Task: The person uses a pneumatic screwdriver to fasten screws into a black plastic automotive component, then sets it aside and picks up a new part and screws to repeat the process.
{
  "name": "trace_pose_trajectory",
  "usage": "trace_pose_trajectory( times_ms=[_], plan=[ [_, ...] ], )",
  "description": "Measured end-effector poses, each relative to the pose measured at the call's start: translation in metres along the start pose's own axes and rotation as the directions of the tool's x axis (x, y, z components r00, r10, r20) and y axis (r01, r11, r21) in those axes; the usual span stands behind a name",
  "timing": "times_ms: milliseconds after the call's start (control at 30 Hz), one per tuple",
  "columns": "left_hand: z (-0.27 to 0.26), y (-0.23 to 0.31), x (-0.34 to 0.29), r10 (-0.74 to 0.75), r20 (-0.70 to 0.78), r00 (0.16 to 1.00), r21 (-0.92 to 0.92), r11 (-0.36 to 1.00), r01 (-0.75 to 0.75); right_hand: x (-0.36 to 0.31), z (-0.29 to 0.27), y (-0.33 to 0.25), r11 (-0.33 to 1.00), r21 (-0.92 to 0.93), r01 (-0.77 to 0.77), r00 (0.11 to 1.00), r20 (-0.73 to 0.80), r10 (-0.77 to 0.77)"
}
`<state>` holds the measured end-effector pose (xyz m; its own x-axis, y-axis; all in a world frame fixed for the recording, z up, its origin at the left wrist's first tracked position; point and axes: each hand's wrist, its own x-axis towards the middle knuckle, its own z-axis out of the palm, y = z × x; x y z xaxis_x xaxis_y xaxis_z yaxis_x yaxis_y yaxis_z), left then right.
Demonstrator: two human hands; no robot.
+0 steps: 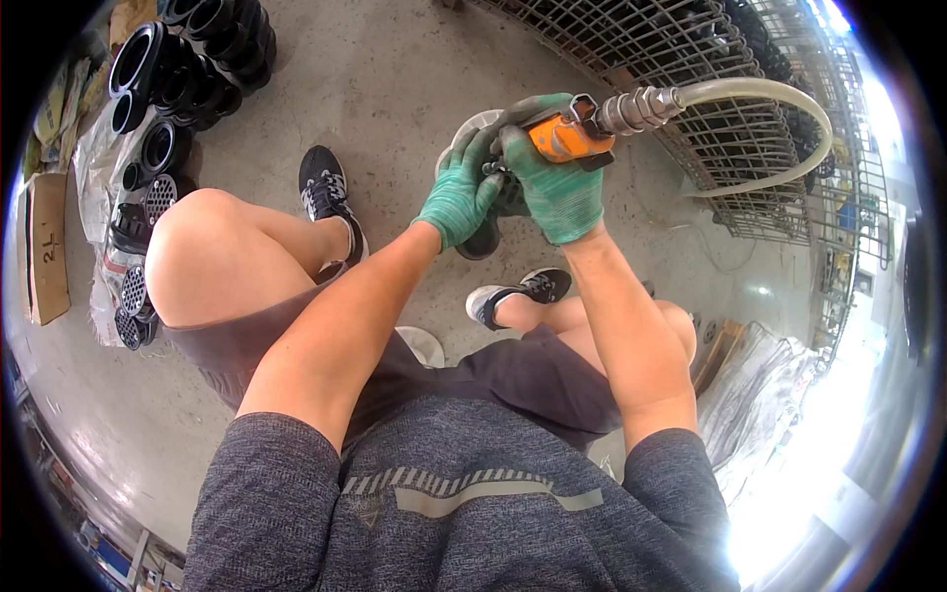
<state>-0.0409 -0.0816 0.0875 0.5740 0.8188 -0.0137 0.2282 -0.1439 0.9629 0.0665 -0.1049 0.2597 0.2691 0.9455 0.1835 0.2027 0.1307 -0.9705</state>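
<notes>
Green knit gloves, darkened over the fingers, cover both of the person's hands, which meet close together in front of the knees. The right hand [554, 187] is wrapped around an orange tool [560, 140], its fingers curled over the far side of the body. From the tool's outer end, just right of that grip, a metal coupling [639, 109] leads into a pale, translucent hose [789, 91], which arcs farther right and bends back beneath itself. The left hand [460, 192] lies just beside the right one, fingers close together and angled away from the body; whether it pinches anything cannot be told. A black part [480, 240] sits under the two hands, its rounded end showing on the body side of the left palm; the hands hide the rest of its outline. Just beyond the left fingers, a whitish round rim [483, 121] shows.

Beyond the grip and to its right stands a wire mesh cage [641, 44] with dark items inside. Well to the left of the grip, black tubular parts [187, 84] stand grouped on the grey floor [395, 59]; nearer the body from them lie perforated black discs [133, 288], partly over crumpled clear plastic [104, 163], with a cardboard box [45, 247] farther out. Two dark shoes [324, 183] are planted apart on the body side of the grip, one to its left and one below it.
</notes>
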Motion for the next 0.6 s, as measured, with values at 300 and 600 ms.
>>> trace_pose_trajectory(
  times_ms=[300, 600],
  plan=[
    [-0.0002, 0.0004, -0.0001, 0.035, -0.028, 0.999, -0.013, 0.999, -0.036, -0.0001, 0.0014, -0.0034, 0.999, 0.03, -0.016, 1.0, -0.008, 0.016],
    [0.0012, -0.0007, 0.0005, 0.049, -0.041, 0.998, -0.042, 0.998, -0.051, -0.002, 0.001, -0.0044, 1.0, 0.002, -0.005, 1.0, -0.002, 0.005]
  ],
)
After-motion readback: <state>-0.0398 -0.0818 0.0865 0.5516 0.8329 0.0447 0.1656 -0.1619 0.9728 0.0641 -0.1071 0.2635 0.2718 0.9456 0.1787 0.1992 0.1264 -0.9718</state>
